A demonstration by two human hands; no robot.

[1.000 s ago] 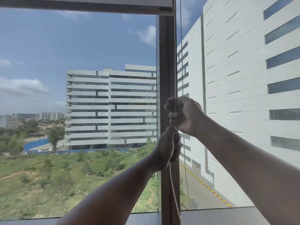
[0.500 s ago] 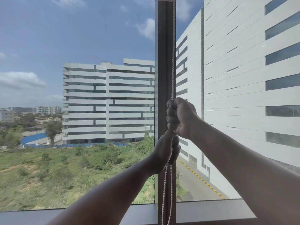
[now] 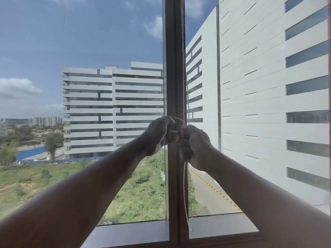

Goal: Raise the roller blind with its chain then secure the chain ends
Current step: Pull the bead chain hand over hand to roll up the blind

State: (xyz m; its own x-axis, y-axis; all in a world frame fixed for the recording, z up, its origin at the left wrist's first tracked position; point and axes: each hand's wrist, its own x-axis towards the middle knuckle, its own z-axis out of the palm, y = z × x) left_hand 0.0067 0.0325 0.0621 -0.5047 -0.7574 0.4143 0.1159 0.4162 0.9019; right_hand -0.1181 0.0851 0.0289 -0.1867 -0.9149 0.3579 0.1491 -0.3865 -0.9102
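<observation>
A thin white bead chain (image 3: 183, 68) hangs down in front of the dark window mullion (image 3: 172, 72). Its lower loop (image 3: 186, 197) dangles to just above the sill. My left hand (image 3: 160, 134) and my right hand (image 3: 195, 146) meet at the chain at mid height, side by side, both closed around it. The fingers of the two hands touch in front of the mullion. The roller blind itself is out of view above the top edge of the head view.
Glass panes sit on both sides of the mullion, with white buildings and a green field outside. A grey window sill (image 3: 136, 231) runs along the bottom. My forearms reach in from the lower left and lower right.
The blind's bottom bar has left the view at the top. My hands have gone from stacked one above the other to side by side on the chain. The camera has tilted down.
</observation>
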